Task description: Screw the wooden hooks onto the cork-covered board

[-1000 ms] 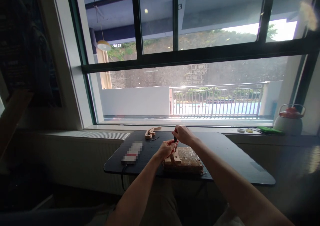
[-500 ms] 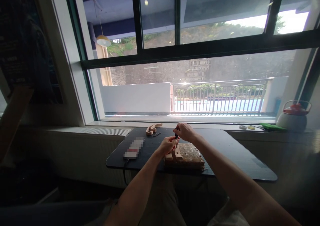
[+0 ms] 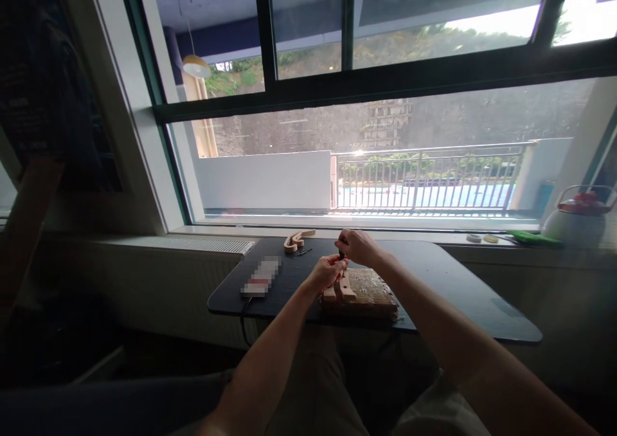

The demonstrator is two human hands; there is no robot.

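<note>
My right hand (image 3: 360, 247) is closed from above around the dark handle of an upright screwdriver (image 3: 342, 254). Just below that handle, my left hand (image 3: 326, 275) is pinched; what its fingertips hold is too small to make out. Beneath both hands is a light wooden piece (image 3: 347, 289) with a hole in it. It lies on the left part of a thick, rough-topped brown block (image 3: 373, 291). The tool's tip is partly hidden by the fingers.
The block sits at the near edge of a dark table (image 3: 463, 294). Farther back are a curved wooden piece (image 3: 292, 241) and several small screw-like bits (image 3: 304, 252). A blurred-out device (image 3: 261, 278) with a cable lies left. A kettle-like pot (image 3: 578, 220) stands on the windowsill.
The camera view has shifted, so the table appears slightly higher and farther right. Both hands stay at the screwdriver over the wooden piece, with little visible change in grip.
</note>
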